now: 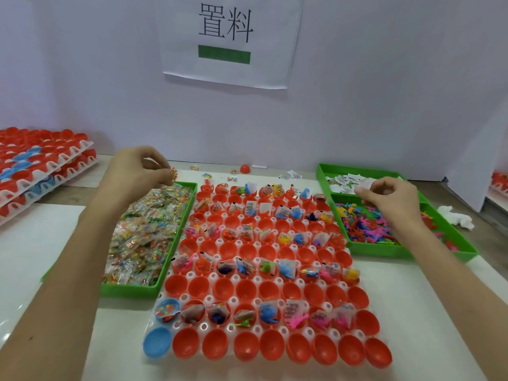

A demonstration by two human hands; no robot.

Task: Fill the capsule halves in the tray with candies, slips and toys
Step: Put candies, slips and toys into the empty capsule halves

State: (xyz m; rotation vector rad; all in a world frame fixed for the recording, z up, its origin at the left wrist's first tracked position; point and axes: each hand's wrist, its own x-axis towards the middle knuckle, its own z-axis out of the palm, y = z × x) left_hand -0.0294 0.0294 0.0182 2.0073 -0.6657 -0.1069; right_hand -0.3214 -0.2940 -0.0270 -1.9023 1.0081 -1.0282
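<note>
A white tray point(220, 296) in the middle holds rows of red capsule halves point(248, 342), with two blue halves point(157, 341) at its near left. Alternate rows carry candy packets, paper slips and small toys; the rows between them hold nothing. My left hand point(137, 171) hovers over the far end of the green candy bin point(132, 291) and pinches a candy packet point(173, 173). My right hand point(389, 198) is above the green bin of paper slips point(321, 171), fingers curled around a white slip point(365, 184). Just nearer lies the toy bin point(384, 250) with colourful plastic figures.
Stacked white trays of closed red and blue capsules point(41, 166) stand at the far left. A loose red capsule half point(245, 168), stray candies and slips lie behind the tray. A white wall with a paper sign point(228, 39) closes the back. A crumpled tissue point(456, 217) lies at right.
</note>
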